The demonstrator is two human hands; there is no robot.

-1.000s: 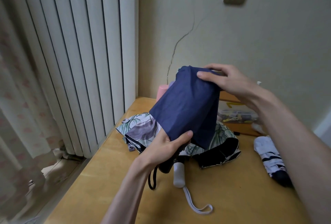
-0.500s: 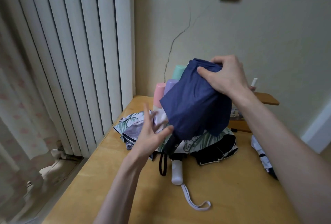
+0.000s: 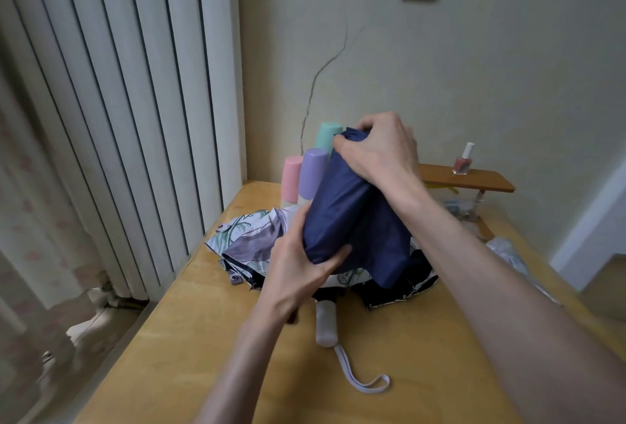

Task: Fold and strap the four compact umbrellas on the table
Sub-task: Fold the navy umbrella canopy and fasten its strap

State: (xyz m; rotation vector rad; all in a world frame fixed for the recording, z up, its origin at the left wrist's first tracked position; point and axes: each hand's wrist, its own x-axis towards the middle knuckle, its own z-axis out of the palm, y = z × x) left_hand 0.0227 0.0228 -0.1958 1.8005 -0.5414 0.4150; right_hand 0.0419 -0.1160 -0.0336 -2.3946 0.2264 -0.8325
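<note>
Both hands grip the navy umbrella (image 3: 342, 217) above the table (image 3: 406, 356): right hand (image 3: 379, 149) at its far tip, left hand (image 3: 298, 267) near. Wrap pleats tightly one way, keeping the loose right flap gathered before strapping.

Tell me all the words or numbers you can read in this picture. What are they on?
No words can be read anywhere.
On the nail polish bottle: any label is too small.
On the clutter under the shelf: too blurred.
On the blue umbrella: no writing shows.
</note>
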